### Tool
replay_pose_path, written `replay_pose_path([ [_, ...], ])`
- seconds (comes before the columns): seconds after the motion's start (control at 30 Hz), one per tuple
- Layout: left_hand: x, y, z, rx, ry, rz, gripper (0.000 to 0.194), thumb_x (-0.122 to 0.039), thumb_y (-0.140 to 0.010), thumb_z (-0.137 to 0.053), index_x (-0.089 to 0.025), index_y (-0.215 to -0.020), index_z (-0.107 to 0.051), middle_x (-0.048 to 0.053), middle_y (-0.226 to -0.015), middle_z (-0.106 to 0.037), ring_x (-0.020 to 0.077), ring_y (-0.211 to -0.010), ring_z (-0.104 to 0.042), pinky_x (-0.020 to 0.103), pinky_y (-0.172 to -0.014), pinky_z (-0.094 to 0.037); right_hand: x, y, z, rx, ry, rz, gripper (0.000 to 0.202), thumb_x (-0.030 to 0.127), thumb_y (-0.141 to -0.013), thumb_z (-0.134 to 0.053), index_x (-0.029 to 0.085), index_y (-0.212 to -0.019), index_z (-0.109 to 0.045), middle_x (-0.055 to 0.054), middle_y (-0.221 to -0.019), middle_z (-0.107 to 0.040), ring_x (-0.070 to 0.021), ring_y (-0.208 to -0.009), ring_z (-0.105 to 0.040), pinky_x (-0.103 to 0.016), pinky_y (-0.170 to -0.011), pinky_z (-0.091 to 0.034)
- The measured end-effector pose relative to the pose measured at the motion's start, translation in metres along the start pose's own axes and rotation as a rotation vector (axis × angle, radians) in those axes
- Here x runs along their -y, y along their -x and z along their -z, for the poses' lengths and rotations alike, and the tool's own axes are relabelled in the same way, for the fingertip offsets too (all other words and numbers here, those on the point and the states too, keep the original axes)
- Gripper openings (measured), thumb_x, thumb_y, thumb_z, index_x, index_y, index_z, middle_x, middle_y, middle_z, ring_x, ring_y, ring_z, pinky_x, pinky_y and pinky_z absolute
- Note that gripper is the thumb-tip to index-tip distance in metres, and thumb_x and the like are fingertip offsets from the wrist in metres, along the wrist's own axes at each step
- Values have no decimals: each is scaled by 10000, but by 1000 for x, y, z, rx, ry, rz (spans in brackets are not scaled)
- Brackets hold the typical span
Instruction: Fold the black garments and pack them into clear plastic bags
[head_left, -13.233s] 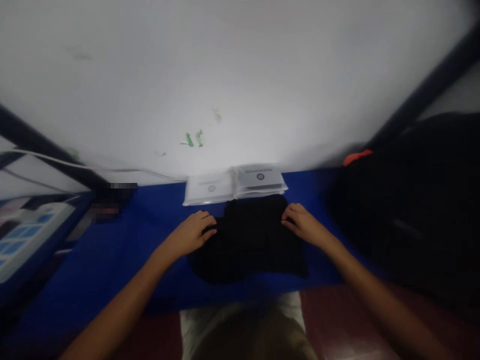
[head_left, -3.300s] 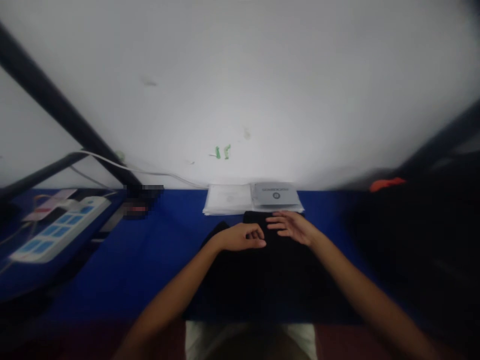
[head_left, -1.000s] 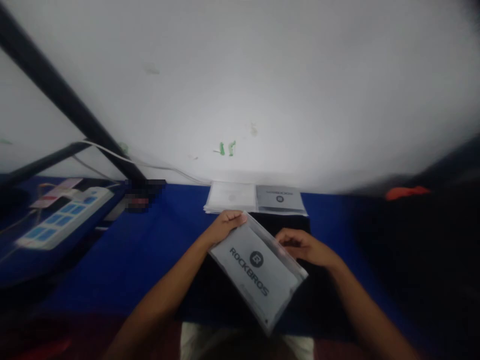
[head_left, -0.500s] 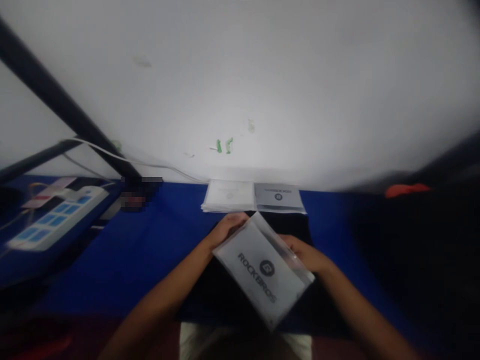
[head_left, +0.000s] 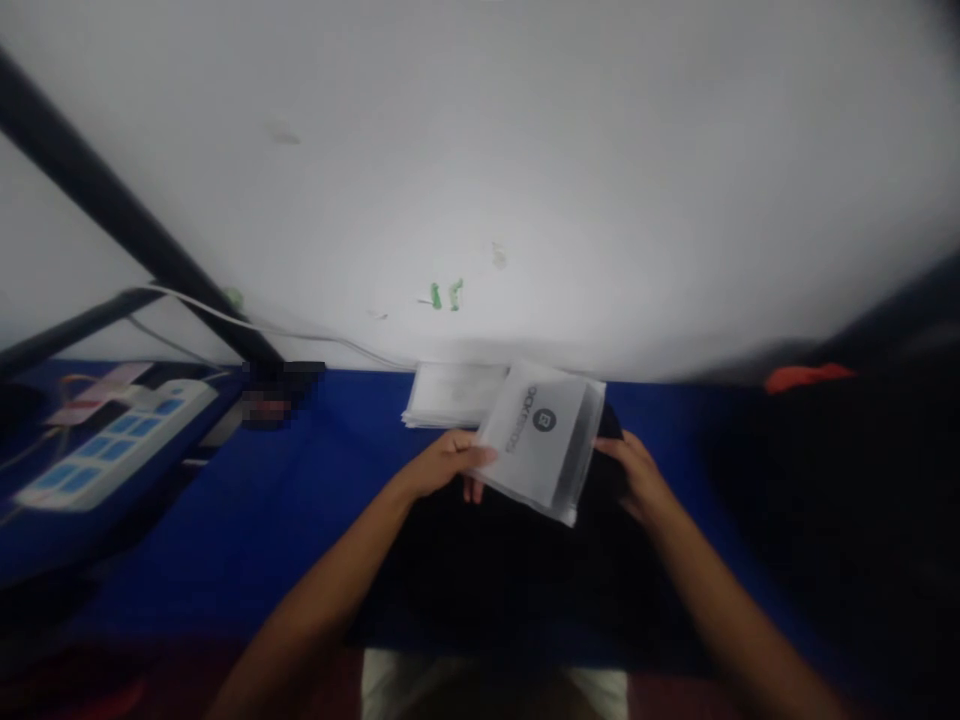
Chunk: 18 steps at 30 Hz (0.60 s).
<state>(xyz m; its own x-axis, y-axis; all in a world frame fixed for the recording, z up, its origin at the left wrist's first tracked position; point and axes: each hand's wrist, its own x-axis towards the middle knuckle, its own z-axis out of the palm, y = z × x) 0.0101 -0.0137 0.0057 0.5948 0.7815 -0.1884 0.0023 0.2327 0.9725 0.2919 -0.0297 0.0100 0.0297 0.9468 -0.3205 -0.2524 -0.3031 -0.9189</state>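
One pouch point(head_left: 525, 445), at 12 o'clock over black cloth point(head_left: 517, 570), has just turned: I see its clear strip point(head_left: 576, 455) facing 3 o'clock, within reach of the right hand point(head_left: 639, 472), whose grip I cannot judge. My left hand point(head_left: 439, 466) pinches its 8 o'clock corner. Pale, flat, logo point(head_left: 544, 420) sideways.

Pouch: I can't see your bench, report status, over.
Left hand holds pouch. Right hand at opposite edge, grip unclear. Black cloth below; pouch overlaps white stack in view.

Smudged pale wall point(head_left: 637, 190) behind blue tabletop point(head_left: 262, 520)
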Motion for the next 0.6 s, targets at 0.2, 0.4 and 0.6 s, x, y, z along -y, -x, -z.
replay_pose_path([
  [0.2, -4, -8, 12, -421, 356, -189, 377, -452, -747, -750, -143, -867, -572, -9, -628, -657, 113, -450, -603, 174, -340, -457, 7, 4, -1, -13, -46, -46, 342, 305, -585, -798, 212, -880, -651, -4, -720, -723, -198, -623, -676, -287, -579, -558],
  [0.4, -3, -8, -6, -300, 186, -74, 405, -427, -748, -759, -104, -944, -613, 93, -831, -710, 199, -655, -700, 269, -508, -572, -5, 7, -16, 189, 0, -5, 355, 352, -700, -797, 229, -1005, -663, -32, -948, -751, -224, -866, -713, -325, -802, -569],
  [0.6, -9, -12, 42, -621, -297, -62, 427, -560, -808, -568, -142, -892, -558, 81, -795, -691, 155, -557, -655, 239, -464, -495, -7, 8, -7, 341, -23, -49, 566, 260, -679, -793, 259, -1216, -615, -23, -1040, -739, -212, -919, -706, -307, -819, -559],
])
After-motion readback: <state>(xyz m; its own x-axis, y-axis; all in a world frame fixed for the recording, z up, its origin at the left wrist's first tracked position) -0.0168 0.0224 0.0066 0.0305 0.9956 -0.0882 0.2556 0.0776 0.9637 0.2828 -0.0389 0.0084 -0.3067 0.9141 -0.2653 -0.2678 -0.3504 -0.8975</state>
